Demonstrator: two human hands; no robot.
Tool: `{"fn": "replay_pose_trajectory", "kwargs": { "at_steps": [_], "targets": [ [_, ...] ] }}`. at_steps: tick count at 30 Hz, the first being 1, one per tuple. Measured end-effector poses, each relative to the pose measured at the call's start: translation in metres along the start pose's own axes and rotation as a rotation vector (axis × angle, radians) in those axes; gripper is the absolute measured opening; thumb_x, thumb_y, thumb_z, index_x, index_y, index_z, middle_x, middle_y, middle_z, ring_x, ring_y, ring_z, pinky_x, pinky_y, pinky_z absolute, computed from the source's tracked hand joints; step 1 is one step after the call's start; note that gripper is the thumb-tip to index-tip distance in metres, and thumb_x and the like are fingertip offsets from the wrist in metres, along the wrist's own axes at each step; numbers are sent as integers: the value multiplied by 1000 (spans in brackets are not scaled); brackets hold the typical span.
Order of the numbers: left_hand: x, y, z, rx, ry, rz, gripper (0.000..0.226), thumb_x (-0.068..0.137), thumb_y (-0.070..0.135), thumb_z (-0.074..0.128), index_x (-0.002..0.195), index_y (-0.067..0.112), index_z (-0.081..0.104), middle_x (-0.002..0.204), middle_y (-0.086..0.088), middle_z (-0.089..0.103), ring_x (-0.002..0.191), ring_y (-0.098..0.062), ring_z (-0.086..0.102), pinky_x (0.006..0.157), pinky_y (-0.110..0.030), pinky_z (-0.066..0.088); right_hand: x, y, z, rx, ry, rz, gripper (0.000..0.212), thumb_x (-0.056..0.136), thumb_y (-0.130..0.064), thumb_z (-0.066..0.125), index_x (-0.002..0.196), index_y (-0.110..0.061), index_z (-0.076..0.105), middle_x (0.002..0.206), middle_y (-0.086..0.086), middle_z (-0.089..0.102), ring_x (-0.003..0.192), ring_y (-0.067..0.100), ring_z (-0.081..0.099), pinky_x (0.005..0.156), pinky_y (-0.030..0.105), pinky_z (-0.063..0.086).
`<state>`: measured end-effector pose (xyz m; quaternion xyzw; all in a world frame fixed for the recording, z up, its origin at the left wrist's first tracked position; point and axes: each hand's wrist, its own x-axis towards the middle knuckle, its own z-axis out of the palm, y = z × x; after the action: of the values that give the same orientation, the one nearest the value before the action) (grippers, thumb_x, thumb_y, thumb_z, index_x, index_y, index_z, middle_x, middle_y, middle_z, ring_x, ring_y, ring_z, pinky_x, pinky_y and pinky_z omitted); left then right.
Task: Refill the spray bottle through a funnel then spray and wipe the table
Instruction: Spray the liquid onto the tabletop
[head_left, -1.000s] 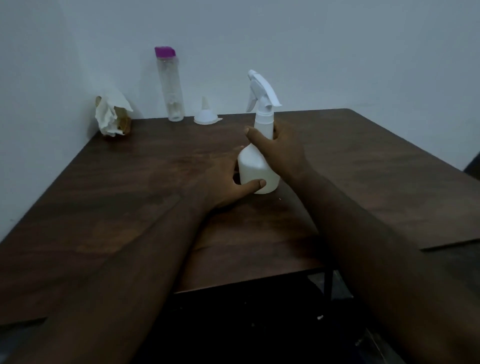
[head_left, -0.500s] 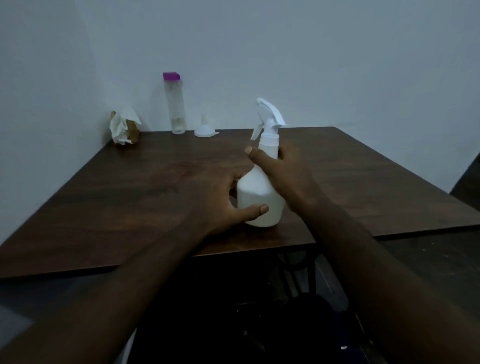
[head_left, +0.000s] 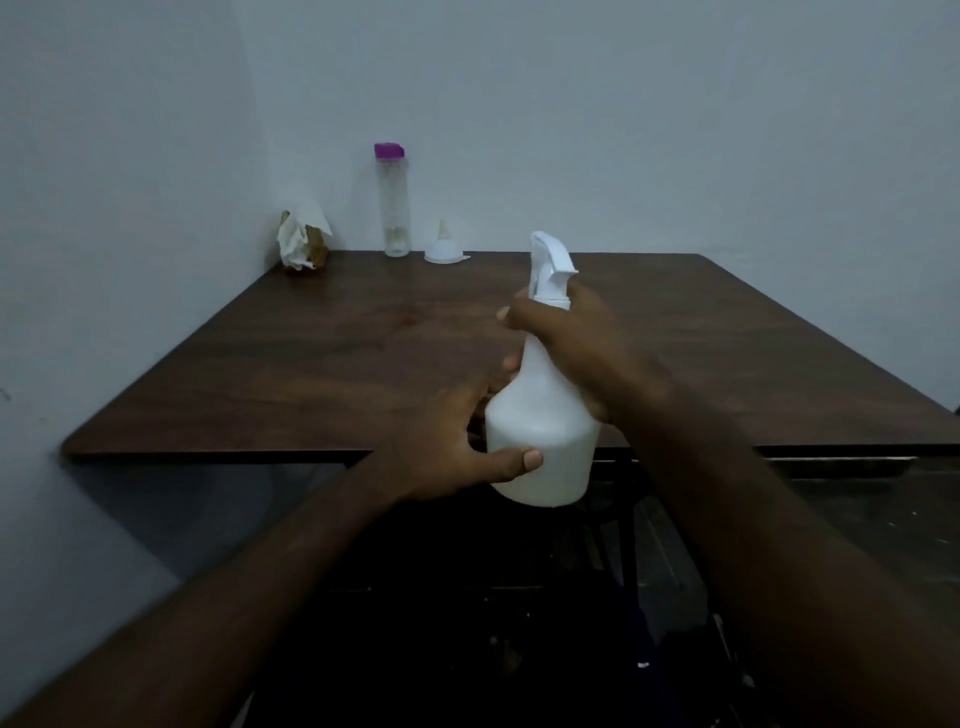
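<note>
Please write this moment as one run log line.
left hand: grips spray bottle base | right hand: grips its neck | trigger head: on | funnel, clear bottle: at table far edge

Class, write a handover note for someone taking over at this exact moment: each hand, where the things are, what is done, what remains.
Hands: left hand grips the spray bottle low on its body; right hand wraps its neck under the trigger head.
The bottle is held upright at the near edge of the table.
The funnel (spout up), the purple-capped clear bottle and the crumpled paper sit at the far left by the wall.
Done: bottle in hand, head on.
Left: remove head, fit funnel, refill, spray, wipe.
</note>
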<state>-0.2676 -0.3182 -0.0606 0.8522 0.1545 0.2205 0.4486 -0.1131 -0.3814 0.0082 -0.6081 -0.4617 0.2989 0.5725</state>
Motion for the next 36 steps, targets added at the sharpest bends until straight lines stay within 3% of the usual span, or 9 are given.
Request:
{"fn": "replay_pose_trajectory", "kwargs": {
  "at_steps": [4, 6, 10, 11, 13, 18, 23, 32, 36],
  "targets": [
    [1, 6, -32, 85, -226, -21, 53, 78, 48, 69, 119, 14, 66, 115, -3, 72, 103, -10, 67, 94, -25, 50, -27, 5, 16, -42, 96, 42, 7, 84, -15, 66, 86, -17, 60, 73, 9, 64, 61, 21, 66, 59, 33, 55],
    [9, 1, -51, -92, -35, -30, 45, 76, 42, 66, 98, 3, 72, 94, -18, 74, 80, -20, 71, 76, -27, 56, -36, 14, 26, -46, 144, 73, 8, 81, -13, 66, 78, -16, 59, 67, 9, 63, 62, 24, 64, 63, 38, 54],
    [35, -43, -85, -51, 382, -137, 35, 93, 44, 61, 88, 10, 70, 72, -6, 72, 58, -14, 65, 61, -30, 51, -52, 35, 48, -36, 180, 152, 8, 80, -9, 62, 83, -2, 58, 66, 15, 59, 59, 28, 62, 60, 39, 51],
    [39, -55, -88, -73, 428, -196, 36, 95, 46, 58, 86, 12, 68, 71, -5, 71, 56, -13, 64, 59, -30, 50, -54, 41, 53, -38, 190, 162, 22, 77, -11, 61, 92, 5, 58, 67, 16, 57, 60, 28, 60, 60, 39, 50],
    [43, -73, -89, -107, 485, -284, 39, 95, 47, 58, 85, 10, 67, 72, -8, 72, 57, -15, 64, 58, -30, 51, -55, 49, 60, -54, 196, 170, 32, 72, -14, 60, 95, 9, 57, 64, 14, 54, 61, 29, 58, 59, 38, 49],
    [49, -94, -89, -125, 620, -343, 43, 94, 38, 61, 89, -4, 66, 67, -9, 73, 59, -19, 68, 70, -37, 58, -51, 57, 58, -68, 210, 187, 25, 78, -9, 60, 89, 11, 53, 66, 14, 55, 62, 30, 60, 60, 39, 51],
    [56, -92, -83, -73, 682, -384, 42, 95, 30, 61, 89, -11, 63, 66, -15, 71, 45, -12, 60, 55, -26, 52, -45, 55, 52, -107, 221, 174, 32, 76, -11, 59, 96, 14, 53, 62, 16, 54, 54, 27, 60, 57, 37, 49],
    [70, -86, -81, 81, 725, -355, 38, 98, 30, 55, 77, 0, 65, 65, -8, 69, 48, -15, 62, 51, -27, 50, -40, 60, 48, -158, 166, 174, 24, 74, -14, 59, 81, 10, 56, 61, 14, 57, 52, 23, 58, 56, 35, 49],
    [81, -82, -83, 201, 762, -281, 29, 98, 30, 55, 81, 10, 68, 76, -7, 69, 71, -20, 65, 68, -32, 54, -39, 61, 46, -197, 152, 153, 25, 73, -15, 59, 78, 9, 53, 62, 14, 56, 55, 24, 57, 56, 34, 47]
  ]
}}
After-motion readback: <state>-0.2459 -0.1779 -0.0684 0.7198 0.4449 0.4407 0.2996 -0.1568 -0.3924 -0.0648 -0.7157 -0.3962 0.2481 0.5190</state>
